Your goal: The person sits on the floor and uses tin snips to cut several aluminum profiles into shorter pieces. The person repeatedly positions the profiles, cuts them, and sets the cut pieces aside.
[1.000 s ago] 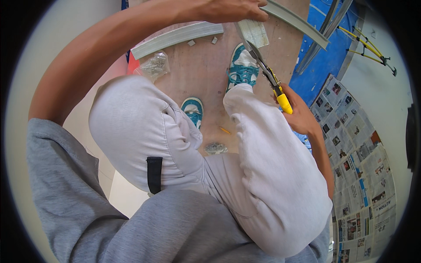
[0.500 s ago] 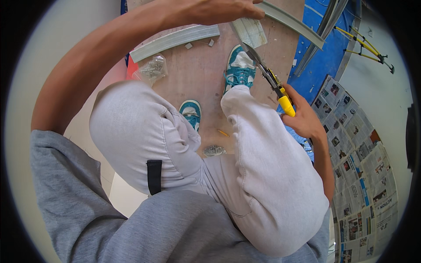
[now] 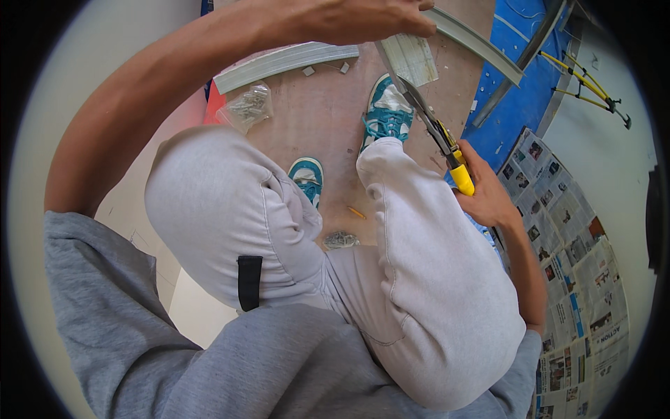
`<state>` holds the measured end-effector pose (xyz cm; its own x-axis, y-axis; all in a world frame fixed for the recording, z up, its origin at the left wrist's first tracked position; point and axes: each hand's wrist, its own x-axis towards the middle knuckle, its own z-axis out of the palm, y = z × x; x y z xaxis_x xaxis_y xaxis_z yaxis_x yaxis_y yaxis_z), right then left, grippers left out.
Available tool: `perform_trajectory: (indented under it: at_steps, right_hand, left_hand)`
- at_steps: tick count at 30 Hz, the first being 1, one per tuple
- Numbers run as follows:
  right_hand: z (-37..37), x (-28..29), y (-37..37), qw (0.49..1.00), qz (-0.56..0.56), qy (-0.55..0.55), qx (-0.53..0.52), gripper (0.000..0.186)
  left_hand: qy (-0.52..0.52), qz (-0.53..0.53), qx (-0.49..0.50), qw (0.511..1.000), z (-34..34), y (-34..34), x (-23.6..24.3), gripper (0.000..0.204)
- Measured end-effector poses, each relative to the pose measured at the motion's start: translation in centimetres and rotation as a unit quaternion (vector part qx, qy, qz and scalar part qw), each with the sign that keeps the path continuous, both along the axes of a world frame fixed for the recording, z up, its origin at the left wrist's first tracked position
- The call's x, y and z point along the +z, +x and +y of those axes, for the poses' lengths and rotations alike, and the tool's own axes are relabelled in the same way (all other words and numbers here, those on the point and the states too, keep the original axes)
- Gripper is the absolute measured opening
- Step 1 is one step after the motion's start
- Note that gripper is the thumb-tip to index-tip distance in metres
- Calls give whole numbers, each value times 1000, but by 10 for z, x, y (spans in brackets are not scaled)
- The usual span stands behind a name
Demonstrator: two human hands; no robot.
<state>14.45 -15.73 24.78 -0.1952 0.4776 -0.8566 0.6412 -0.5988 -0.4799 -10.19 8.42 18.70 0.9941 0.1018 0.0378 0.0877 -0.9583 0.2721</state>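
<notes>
My right hand (image 3: pixel 485 192) is closed round the yellow handles of a pair of tin snips (image 3: pixel 438 133). The blades point up and away, meeting the edge of a grey metal channel (image 3: pixel 412 59) above my right shoe. Across the top of the view reaches my left arm, and my left hand (image 3: pixel 391 19) is closed on this metal channel, its fingertips partly hidden at the frame's upper edge. My right shoe (image 3: pixel 388 115), teal and white, stands just below the metal, close to the blade tips.
Another metal channel (image 3: pixel 286 64) lies at the far left, beside a clear bag of screws (image 3: pixel 248 106). A pencil (image 3: pixel 356 212) and a second bag of screws (image 3: pixel 340 240) lie between my legs. Newspaper (image 3: pixel 569 272) covers a surface at right. A yellow tripod (image 3: pixel 586 84) stands beyond blue sheeting (image 3: pixel 499 126).
The view has shifted slightly, so the metal and snips appear a little farther right and lower. Both hands keep their holds.
</notes>
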Motion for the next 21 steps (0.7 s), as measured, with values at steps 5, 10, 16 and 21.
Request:
perform_trajectory:
  at_steps: [5,10,16,21]
  right_hand:
    - [1,-5,2,998,49,-24,6,64]
    - [2,-10,7,994,101,-31,8,56]
    - [14,-3,17,965,218,-137,-46,55]
    - [16,-1,18,957,234,-157,-72,57]
  left_hand:
    - [7,-6,-8,1000,-4,-1,-2,13]
    - [-10,-9,-12,1000,-3,-1,-3,13]
    - [-22,-15,-8,1000,-1,-1,-1,12]
    - [-16,-19,-11,1000,0,1,1,12]
